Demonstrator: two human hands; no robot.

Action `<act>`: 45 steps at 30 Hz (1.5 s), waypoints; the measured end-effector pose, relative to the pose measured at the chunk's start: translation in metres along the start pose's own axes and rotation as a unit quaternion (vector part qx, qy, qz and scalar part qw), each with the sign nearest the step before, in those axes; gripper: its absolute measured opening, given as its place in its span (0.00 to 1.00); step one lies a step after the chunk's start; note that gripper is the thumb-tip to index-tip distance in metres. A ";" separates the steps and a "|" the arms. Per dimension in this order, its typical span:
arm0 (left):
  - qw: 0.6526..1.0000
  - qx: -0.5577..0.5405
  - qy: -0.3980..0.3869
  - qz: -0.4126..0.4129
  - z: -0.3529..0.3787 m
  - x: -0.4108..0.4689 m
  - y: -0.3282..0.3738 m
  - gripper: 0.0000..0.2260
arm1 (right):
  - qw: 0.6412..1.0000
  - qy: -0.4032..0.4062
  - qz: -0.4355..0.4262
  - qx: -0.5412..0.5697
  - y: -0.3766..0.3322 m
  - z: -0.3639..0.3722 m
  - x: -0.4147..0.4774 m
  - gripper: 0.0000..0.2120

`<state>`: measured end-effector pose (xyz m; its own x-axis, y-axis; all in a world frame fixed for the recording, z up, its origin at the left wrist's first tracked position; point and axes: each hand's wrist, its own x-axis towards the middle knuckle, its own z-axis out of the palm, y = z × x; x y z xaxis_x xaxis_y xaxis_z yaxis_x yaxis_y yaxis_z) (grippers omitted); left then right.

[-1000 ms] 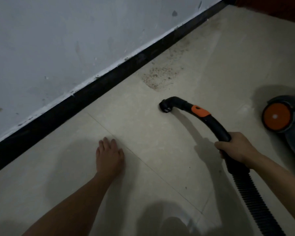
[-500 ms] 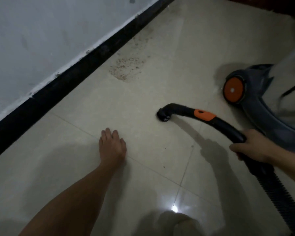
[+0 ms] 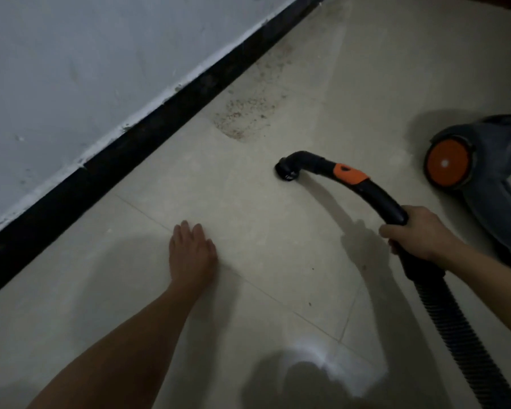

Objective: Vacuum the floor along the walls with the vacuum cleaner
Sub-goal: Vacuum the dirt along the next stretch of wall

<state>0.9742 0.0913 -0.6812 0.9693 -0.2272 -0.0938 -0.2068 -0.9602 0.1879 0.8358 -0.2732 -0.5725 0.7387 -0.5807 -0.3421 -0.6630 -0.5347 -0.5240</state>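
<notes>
Right hand (image 3: 419,236) grips the hose handle (image 3: 378,199), left hand (image 3: 192,255) flat on the floor (image 3: 278,246); the nozzle (image 3: 285,171), short of the debris patch (image 3: 245,116), may miss it.

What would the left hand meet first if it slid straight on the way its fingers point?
Probably the black skirting board below the wall: the left hand lies flat, fingers aimed at it over bare tile. The dirt patch and nozzle seem to lie right of that line.

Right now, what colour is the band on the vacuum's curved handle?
Orange band on the black handle, seen clearly in the head view.
</notes>
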 end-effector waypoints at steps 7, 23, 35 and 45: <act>1.000 -0.017 -0.003 -0.018 0.004 0.063 0.016 0.22 | 0.992 0.008 -0.017 0.128 -0.057 0.015 0.092 0.18; 0.986 -0.048 0.077 -0.143 0.028 0.134 0.044 0.27 | 0.985 -0.073 -0.074 0.140 -0.200 0.078 0.276 0.11; 0.988 -0.031 0.040 -0.148 0.022 0.135 0.043 0.27 | 0.984 -0.114 -0.139 0.002 -0.198 0.090 0.237 0.07; 0.987 -0.037 0.063 -0.146 0.019 0.137 0.044 0.24 | 0.994 -0.083 -0.066 -0.006 -0.196 0.016 0.237 0.06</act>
<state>1.0949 0.0146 -0.7038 0.9959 0.0847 -0.0330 0.0902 -0.9659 0.2427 1.1427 -0.2960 -0.5626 0.8284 -0.3965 -0.3956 -0.5598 -0.6075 -0.5635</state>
